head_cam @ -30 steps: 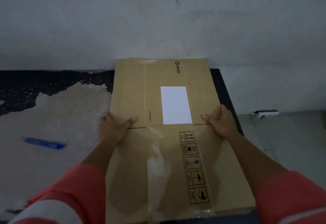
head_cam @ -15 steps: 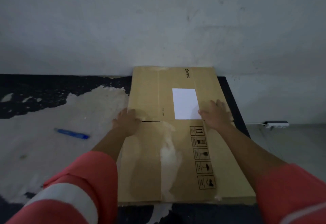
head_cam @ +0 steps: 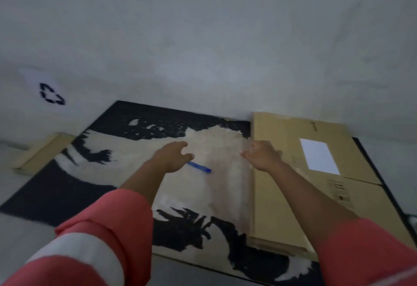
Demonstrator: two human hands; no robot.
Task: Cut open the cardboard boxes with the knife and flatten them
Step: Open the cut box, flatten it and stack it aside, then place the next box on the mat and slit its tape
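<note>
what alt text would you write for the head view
Two bare hands hover empty over a worn dark mat: the left hand just above a blue knife, the right hand at the edge of a flattened cardboard box lying at the mat's right.

knife (head_cam: 200,167) half behind left hand (head_cam: 172,158), box print (head_cam: 340,192) blurred — unreadable

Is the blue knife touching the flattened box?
Apart. Head view: a strip of bare mat separates the knife from the box.
</note>
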